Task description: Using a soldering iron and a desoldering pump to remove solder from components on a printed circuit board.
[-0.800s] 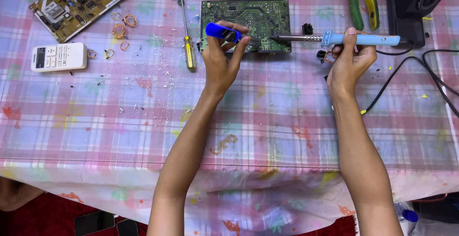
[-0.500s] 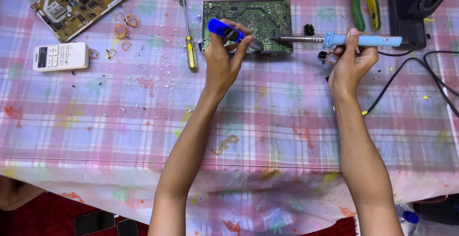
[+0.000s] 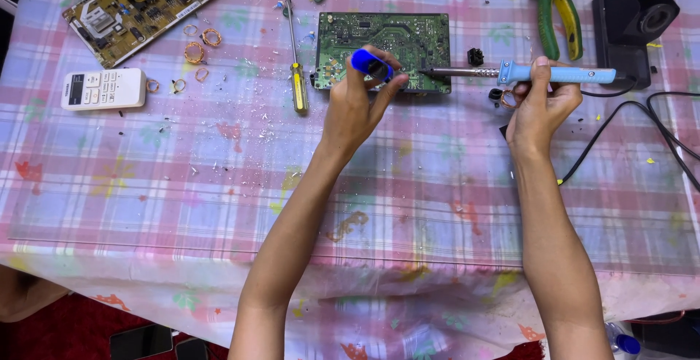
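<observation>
My left hand (image 3: 355, 105) grips a small blue tube-shaped tool (image 3: 370, 64) over the near edge of a green circuit board (image 3: 383, 43). My right hand (image 3: 541, 105) holds a light blue soldering iron (image 3: 539, 75) level, its metal tip pointing left and nearly touching the blue tool at the board's near right part. The iron's black cord (image 3: 620, 119) runs off to the right.
A yellow-handled screwdriver (image 3: 295, 75) lies left of the board. A brown circuit board (image 3: 142, 6), copper wire coils (image 3: 195, 51) and a white remote (image 3: 104, 88) sit at the far left. Green-yellow pliers (image 3: 555, 6) and a black stand (image 3: 633, 28) are far right. Plaid cloth (image 3: 219, 185) covers the table.
My left hand has shifted the blue tool slightly right and up, closer to the iron's tip. My right hand and the iron have barely moved.
</observation>
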